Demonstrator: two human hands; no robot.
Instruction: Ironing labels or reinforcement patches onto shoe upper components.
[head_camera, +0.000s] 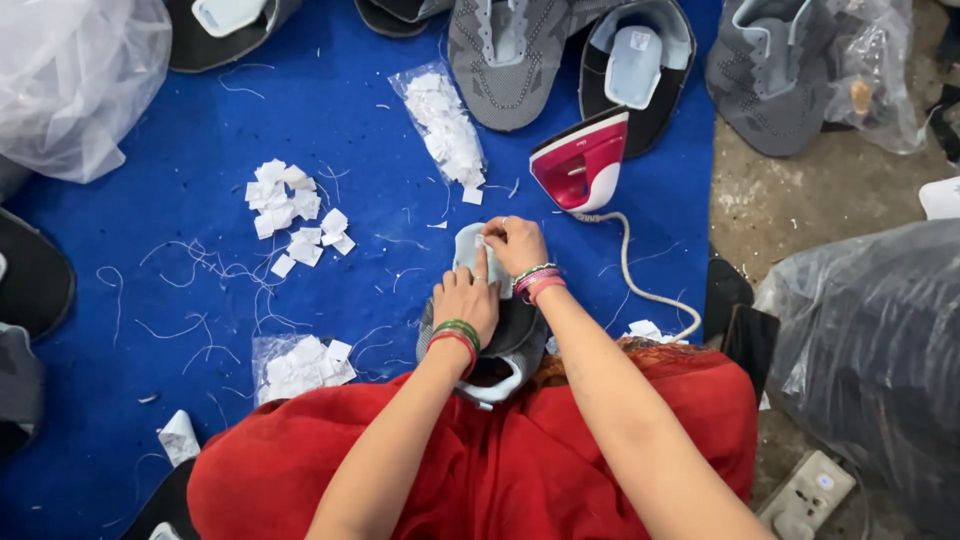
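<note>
A grey shoe upper (500, 340) lies on the blue cloth (150, 300) right in front of my red-draped lap. Its pale tongue (467, 250) points away from me. My left hand (465, 298) presses flat on the tongue, fingers together. My right hand (515, 243) pinches a small white label against the top of the tongue. Bangles circle both wrists. An upright red and white clothes iron (583, 160) stands just beyond my right hand, and its cord (630, 275) trails to the right.
Loose white labels (293, 210) lie left of centre, plus a clear bag of labels (445, 125) and another bag (300, 365) near my knee. More grey shoe uppers (505, 60) line the far edge. Plastic sacks (70, 80) sit at both sides; a power strip (805, 495) lies low right.
</note>
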